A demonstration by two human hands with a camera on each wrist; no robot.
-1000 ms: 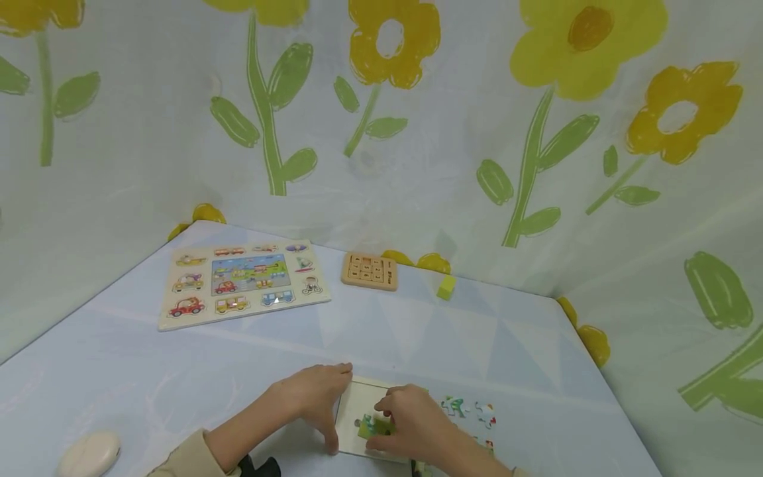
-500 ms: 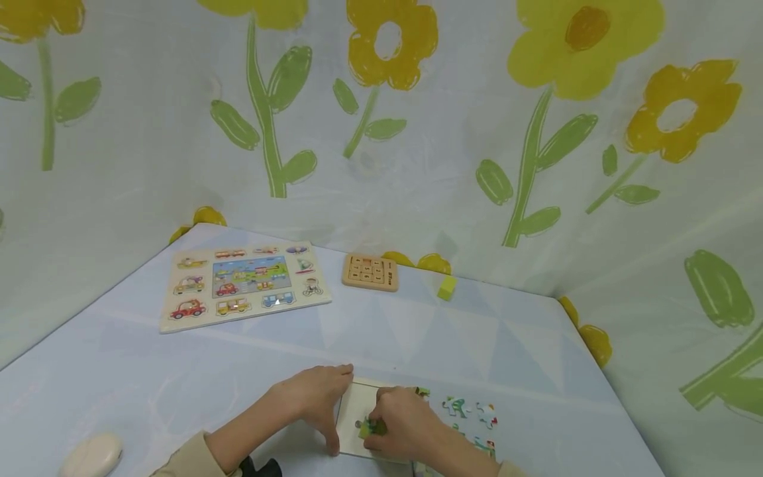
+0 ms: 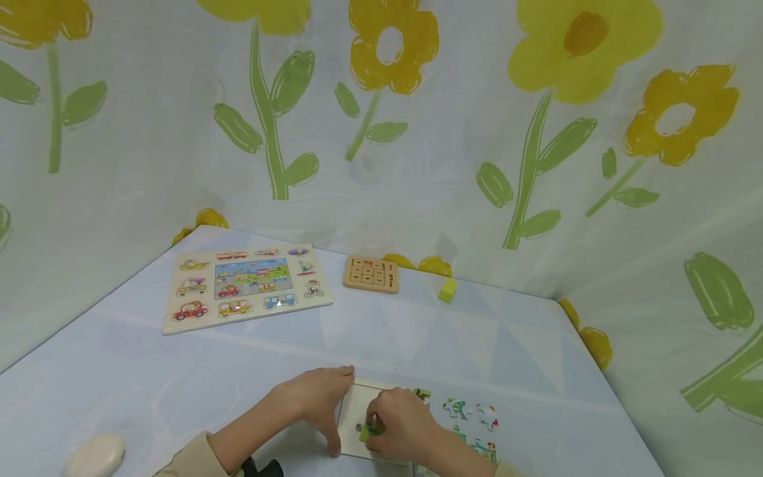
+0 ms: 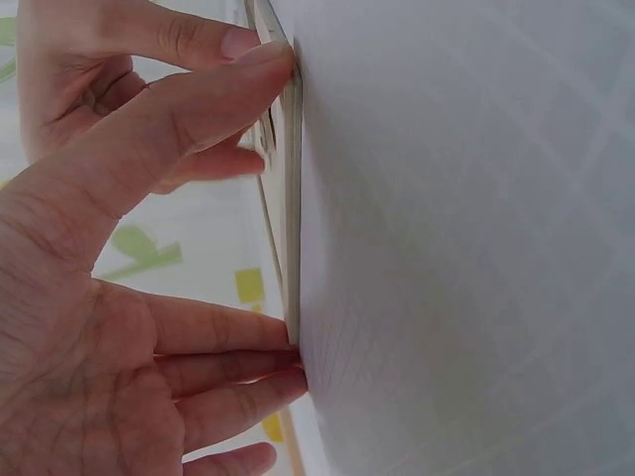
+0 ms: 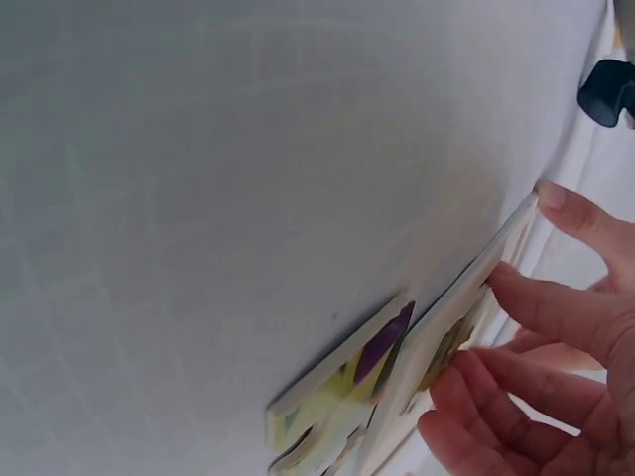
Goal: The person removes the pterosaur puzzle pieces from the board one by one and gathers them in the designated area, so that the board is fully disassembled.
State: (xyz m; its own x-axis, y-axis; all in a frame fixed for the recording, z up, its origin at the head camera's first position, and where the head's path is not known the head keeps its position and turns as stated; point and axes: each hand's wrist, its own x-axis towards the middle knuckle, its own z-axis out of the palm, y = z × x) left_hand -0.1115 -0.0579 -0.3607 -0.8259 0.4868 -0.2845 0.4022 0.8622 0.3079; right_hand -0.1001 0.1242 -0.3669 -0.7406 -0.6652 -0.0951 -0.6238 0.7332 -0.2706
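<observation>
A shallow pale wooden puzzle tray point(image 3: 352, 414) lies on the table near the front. Along its left side my left hand point(image 3: 316, 401) holds it, the thumb at the near corner and the fingers at the far corner. My right hand point(image 3: 402, 424) is over the tray and pinches a green jigsaw piece point(image 3: 364, 434) against its floor; the hand covers much of the piece. In the right wrist view, a loose jigsaw piece point(image 5: 382, 347) with a purple patch lies beside the tray. More jigsaw pieces point(image 3: 457, 407) are spread to the right of the tray.
At the back left lies a vehicle picture puzzle board point(image 3: 250, 281). A wooden number slide puzzle point(image 3: 371, 275) and a yellow-green block point(image 3: 448, 289) are near the back edge. A white rounded object point(image 3: 95, 456) rests at the front left. A flowered curtain point(image 3: 417, 165) hangs behind.
My right hand has shifted slightly left over the tray and its fingers have closed around the green jigsaw piece. My left hand stays at the tray's left side.
</observation>
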